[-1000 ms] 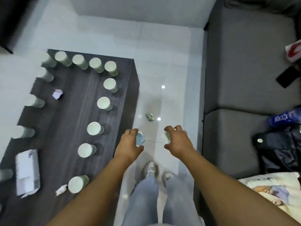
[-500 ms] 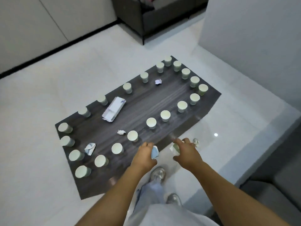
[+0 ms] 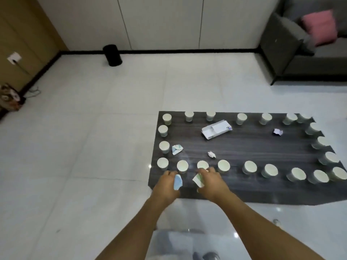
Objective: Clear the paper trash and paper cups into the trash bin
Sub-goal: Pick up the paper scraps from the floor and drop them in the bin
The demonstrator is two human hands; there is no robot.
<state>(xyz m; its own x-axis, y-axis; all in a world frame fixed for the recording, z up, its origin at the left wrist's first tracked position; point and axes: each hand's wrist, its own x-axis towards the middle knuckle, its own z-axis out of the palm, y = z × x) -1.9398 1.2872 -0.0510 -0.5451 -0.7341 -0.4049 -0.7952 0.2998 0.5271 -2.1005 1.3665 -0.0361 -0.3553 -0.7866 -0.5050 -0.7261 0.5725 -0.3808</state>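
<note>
Pale cups (image 3: 223,166) ring the desk (image 3: 244,147) edges. Left hand (image 3: 167,186) curls its grip around blue paper (image 3: 177,182); right hand (image 3: 211,182) pinches a green-white scrap (image 3: 198,180), both arms outstretched over the near edge.

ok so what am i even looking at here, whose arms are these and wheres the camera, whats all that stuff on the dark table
The camera sits on a person's head, looking forward and down, so the two bare arms are the wearer's own. The left hand grips a crumpled bluish paper; the right hand grips a crumpled greenish-white paper. Below lies a low dark table ringed with paper cups, plus a flattened white box and a few paper scraps. The black cylinder by the far wall is probably the trash bin.
</note>
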